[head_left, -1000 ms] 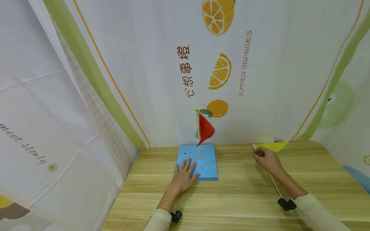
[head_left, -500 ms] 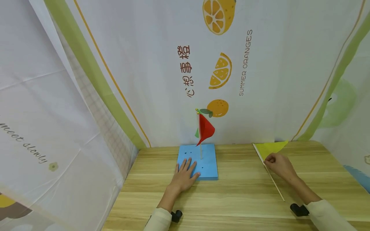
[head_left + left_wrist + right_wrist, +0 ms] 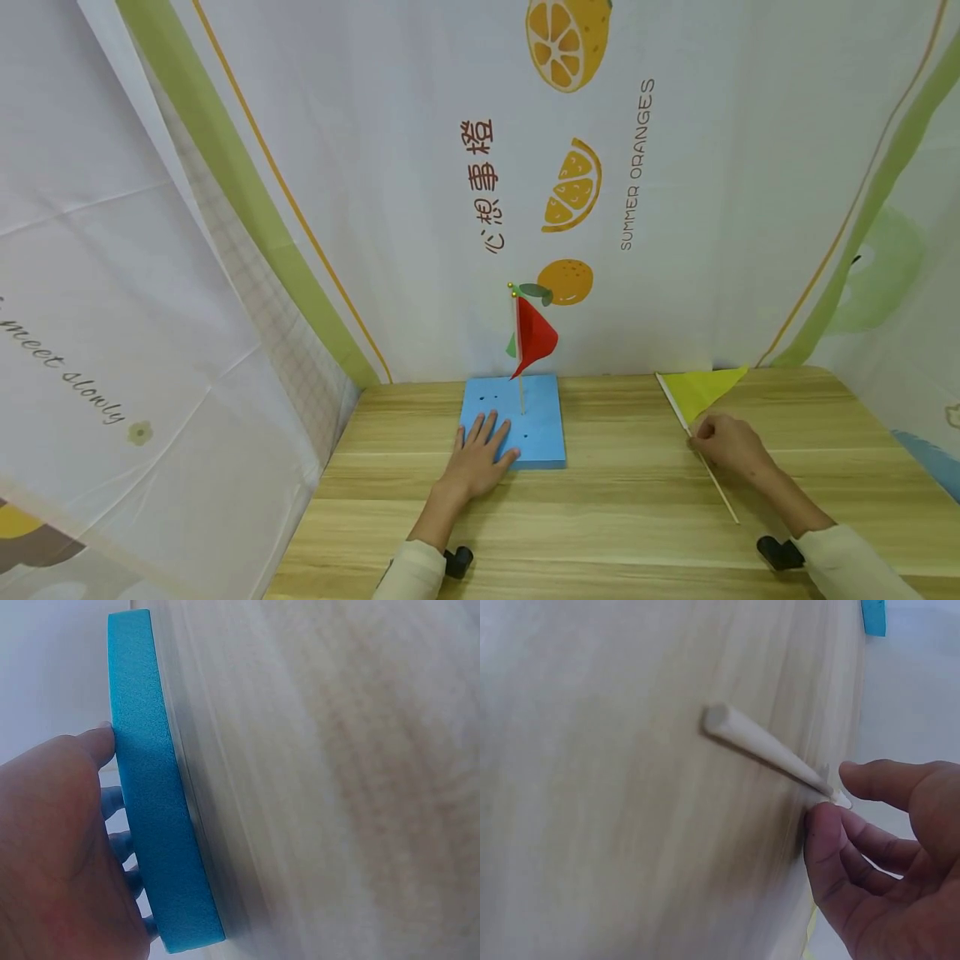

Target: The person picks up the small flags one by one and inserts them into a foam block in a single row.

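Observation:
In the head view my left hand point(image 3: 476, 458) lies with fingers spread on the blue foam block point(image 3: 543, 442). The left wrist view shows the fingers over the block's top and its thick side point(image 3: 150, 780). A red flag point(image 3: 536, 333) stands upright in the block on a thin stick, with a green flag point(image 3: 512, 345) mostly hidden behind it. To the right, a yellow flag point(image 3: 697, 390) lies on the table. My right hand point(image 3: 731, 446) is at its wooden stick point(image 3: 765, 746), thumb and forefinger on either side, with a gap showing between them.
Small holes point(image 3: 526, 436) show in the block's top. The wooden table point(image 3: 600, 508) ends at a white printed curtain point(image 3: 405, 250) behind. Black wrist-worn pieces point(image 3: 780, 553) sit at both cuffs.
My right hand has moved down along the yellow flag's stick, away from its top end, and slightly right. The yellow flag stays almost in place. My left hand has not moved.

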Demonstrator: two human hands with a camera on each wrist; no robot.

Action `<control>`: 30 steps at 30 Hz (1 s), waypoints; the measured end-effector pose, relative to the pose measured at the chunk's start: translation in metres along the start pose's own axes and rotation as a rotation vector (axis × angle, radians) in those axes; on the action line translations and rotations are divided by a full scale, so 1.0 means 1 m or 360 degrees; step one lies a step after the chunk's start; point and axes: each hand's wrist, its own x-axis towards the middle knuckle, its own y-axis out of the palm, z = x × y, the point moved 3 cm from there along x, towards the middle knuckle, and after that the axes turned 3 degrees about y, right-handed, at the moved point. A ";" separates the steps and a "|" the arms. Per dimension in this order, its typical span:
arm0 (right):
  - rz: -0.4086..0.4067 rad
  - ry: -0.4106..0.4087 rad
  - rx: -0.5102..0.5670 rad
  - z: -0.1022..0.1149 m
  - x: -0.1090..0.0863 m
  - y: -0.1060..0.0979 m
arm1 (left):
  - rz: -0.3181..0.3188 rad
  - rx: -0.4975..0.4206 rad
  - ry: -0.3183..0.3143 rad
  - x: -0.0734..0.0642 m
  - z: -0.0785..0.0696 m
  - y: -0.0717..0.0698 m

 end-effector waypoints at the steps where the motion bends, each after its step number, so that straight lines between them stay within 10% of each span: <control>1: 0.0009 0.0011 0.0004 0.000 0.000 0.001 | 0.0000 0.0003 -0.0002 0.000 0.000 0.000; 30: 0.0123 0.0156 0.0136 0.001 0.003 0.003 | 0.0009 0.0020 -0.0007 -0.001 -0.003 -0.002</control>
